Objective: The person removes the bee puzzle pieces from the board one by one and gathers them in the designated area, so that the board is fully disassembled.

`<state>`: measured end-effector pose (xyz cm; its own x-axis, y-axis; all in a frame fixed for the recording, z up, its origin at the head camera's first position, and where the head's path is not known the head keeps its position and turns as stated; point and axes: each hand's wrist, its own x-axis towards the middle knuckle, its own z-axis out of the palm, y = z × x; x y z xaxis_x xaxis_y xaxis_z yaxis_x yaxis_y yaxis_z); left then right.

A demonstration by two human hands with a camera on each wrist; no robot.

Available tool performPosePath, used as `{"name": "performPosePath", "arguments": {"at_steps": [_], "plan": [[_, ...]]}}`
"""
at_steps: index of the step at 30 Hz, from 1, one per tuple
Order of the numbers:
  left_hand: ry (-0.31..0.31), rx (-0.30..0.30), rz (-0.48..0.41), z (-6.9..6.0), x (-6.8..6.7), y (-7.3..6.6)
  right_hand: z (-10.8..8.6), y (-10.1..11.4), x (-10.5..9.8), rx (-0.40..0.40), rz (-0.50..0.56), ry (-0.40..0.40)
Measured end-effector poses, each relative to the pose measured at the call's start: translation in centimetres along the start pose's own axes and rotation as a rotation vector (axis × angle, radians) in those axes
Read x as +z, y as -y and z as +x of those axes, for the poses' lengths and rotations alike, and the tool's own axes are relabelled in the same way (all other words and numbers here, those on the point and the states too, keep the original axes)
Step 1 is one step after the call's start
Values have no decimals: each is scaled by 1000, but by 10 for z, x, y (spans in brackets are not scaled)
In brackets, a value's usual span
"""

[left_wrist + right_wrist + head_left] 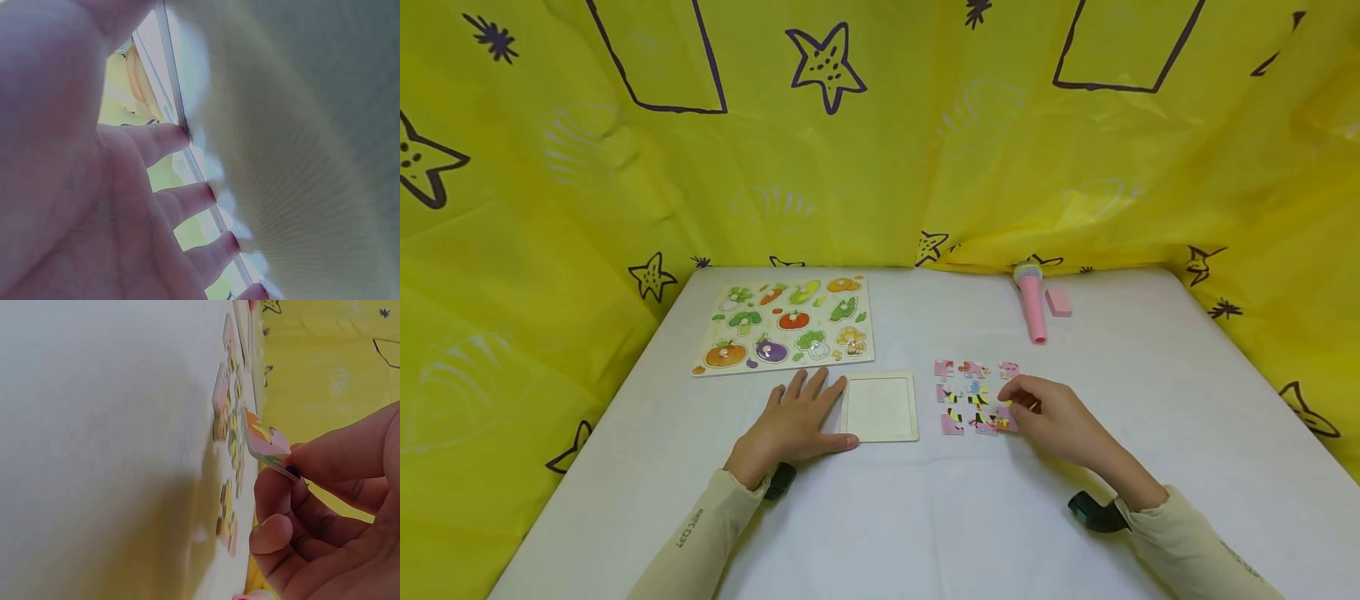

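My left hand [797,423] lies spread on the table with straight fingers, its thumb and index finger touching the left side of a small wooden puzzle tray [914,408]. In the right wrist view, my right hand [337,500] pinches a pink jigsaw piece [265,440] with an orange-and-yellow shape on it, held between thumb and fingers and lifted off the table. Below and beside that hand, several pink, yellow and black jigsaw pieces [952,425] lie in loose rows, right of the tray. The tray's recess shows a plain pale bottom.
A vegetable peg puzzle board [782,367] lies behind my left hand. At the back right are a pink toy microphone [1033,312] and a pink block [1058,302]. A yellow patterned curtain [880,167] stands around the white table [865,525].
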<state>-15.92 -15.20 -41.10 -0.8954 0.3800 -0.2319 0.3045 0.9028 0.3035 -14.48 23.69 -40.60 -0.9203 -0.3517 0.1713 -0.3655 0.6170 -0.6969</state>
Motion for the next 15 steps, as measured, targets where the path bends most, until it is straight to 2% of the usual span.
{"name": "performPosePath", "arguments": {"at_steps": [10, 15], "plan": [[-6, 10, 9, 3, 0, -1, -10, -14, -8, 98, -46, 19], [1, 6, 6, 3, 1, -2, -11, -19, -5, 110, -85, 12]]}}
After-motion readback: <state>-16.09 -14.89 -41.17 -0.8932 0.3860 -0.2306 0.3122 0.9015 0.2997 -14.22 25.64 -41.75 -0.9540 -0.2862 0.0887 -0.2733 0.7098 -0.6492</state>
